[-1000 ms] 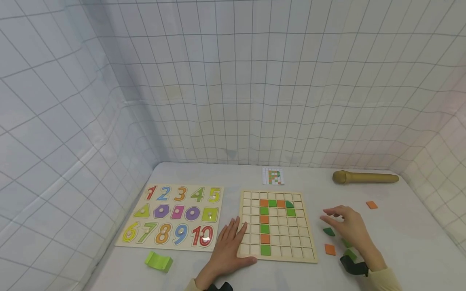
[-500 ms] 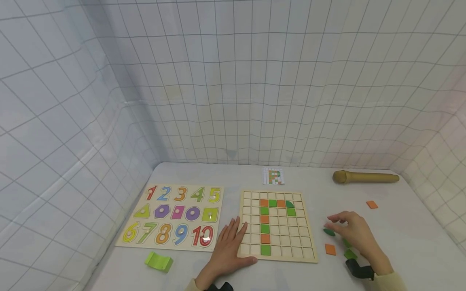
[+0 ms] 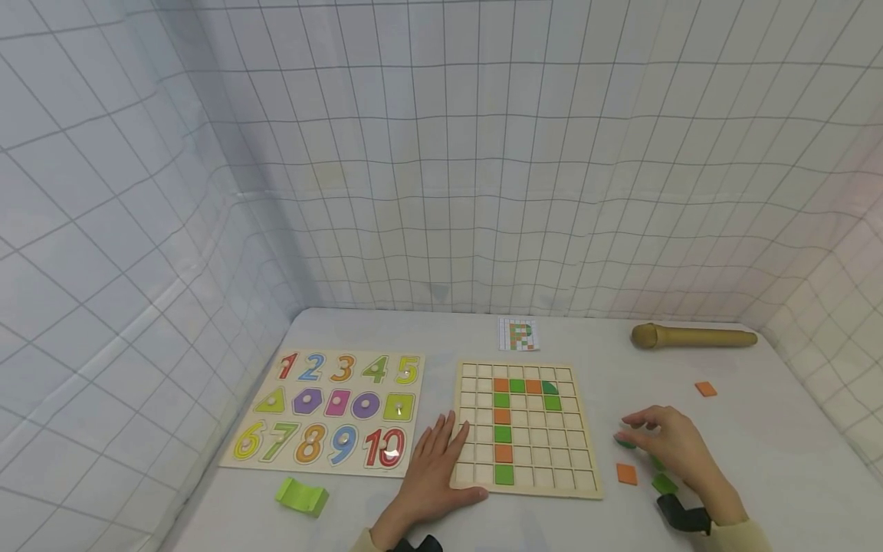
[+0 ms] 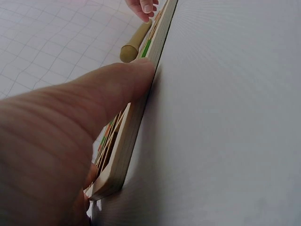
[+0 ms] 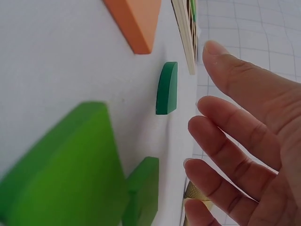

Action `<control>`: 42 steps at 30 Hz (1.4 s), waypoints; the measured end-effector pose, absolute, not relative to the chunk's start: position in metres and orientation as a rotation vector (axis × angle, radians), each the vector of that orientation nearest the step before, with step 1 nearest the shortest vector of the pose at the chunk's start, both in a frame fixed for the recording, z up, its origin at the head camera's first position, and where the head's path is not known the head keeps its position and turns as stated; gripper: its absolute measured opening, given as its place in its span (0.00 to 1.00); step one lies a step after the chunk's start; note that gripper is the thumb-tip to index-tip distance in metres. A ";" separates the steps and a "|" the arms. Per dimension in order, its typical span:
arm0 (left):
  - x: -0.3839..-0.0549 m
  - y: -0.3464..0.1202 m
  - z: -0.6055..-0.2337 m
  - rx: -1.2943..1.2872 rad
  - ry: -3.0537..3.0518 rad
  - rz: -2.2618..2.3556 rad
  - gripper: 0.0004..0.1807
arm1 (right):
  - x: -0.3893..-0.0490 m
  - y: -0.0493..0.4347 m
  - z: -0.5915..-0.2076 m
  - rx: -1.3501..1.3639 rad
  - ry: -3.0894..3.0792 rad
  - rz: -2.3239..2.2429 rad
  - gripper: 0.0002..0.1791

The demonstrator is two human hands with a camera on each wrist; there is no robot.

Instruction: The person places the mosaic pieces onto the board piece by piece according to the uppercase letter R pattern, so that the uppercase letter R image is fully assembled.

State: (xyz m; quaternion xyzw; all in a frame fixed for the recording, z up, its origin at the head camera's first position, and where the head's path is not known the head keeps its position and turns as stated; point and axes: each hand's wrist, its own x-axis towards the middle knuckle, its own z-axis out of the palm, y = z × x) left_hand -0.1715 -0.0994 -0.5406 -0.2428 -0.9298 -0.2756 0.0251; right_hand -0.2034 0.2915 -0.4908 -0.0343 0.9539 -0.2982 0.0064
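Observation:
My left hand (image 3: 431, 471) rests with spread fingers on the lower left corner of a wooden grid board (image 3: 538, 456); its thumb (image 4: 136, 77) lies along the front edge. Orange and green square tiles fill a column and part of a row on the board, with a dark green quarter-round tile (image 3: 549, 388) at the row's end. Over the table to the right, my right hand (image 3: 676, 448) hovers, fingers loosely bent and holding nothing. Just below its thumb lies another dark green quarter-round tile (image 5: 168, 89), partly hidden in the head view.
Near the right hand lie an orange tile (image 3: 626, 474) and green tiles (image 3: 664, 483); another orange tile (image 3: 706, 389) is farther back. A number puzzle (image 3: 324, 422), light green block (image 3: 301, 497), pattern card (image 3: 518, 335) and brown microphone-shaped object (image 3: 697, 337) surround the board.
My right hand has moved slightly right and toward me, lowering its thumb over the dark green quarter-round tile. The left hand and the board have stayed put.

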 end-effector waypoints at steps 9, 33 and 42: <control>-0.172 -0.099 -0.539 -0.724 -2.940 -0.865 0.53 | -0.203 0.292 -0.493 -0.109 2.971 -0.911 0.20; -0.171 -0.100 -0.537 -0.743 -2.913 -0.854 0.52 | -0.203 0.294 -0.499 -0.100 2.948 -0.899 0.16; -0.171 -0.099 -0.539 -0.751 -2.865 -0.860 0.52 | -0.204 0.290 -0.501 -0.025 2.950 -0.871 0.14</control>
